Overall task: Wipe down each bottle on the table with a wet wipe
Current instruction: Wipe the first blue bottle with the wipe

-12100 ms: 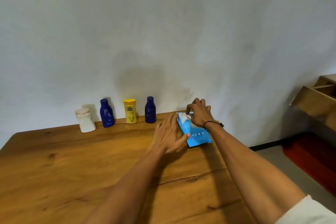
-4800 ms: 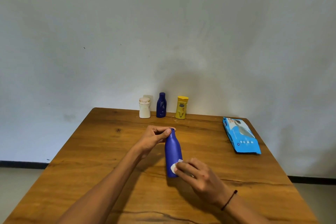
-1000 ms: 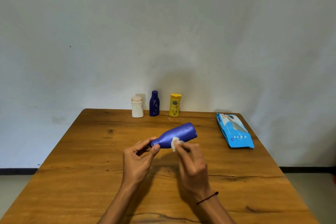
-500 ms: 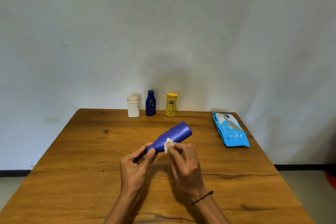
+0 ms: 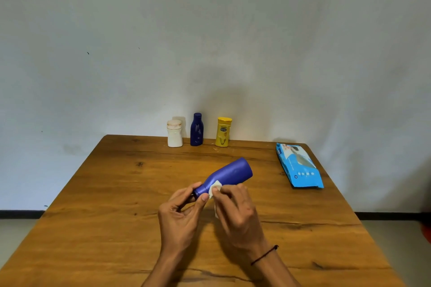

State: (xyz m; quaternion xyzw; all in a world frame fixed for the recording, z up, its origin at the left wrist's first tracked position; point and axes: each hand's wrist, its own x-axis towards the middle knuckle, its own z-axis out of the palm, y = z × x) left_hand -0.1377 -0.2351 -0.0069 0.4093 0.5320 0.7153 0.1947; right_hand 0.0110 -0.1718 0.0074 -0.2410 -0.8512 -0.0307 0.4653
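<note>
Basically, the bottle (image 5: 229,175) was held off the bench (image 5: 116,216) at frame centre, long axis running lower left to upper right, base pointing up-right. Left hand (image 5: 179,214) pinched the cap end. Right hand (image 5: 235,207) pinched the wipe (image 5: 215,187) against the shoulder, just beside the left fingertips. Unwiped body probably lay up-right of the wipe, so the right hand was nearer for that stroke.
</note>
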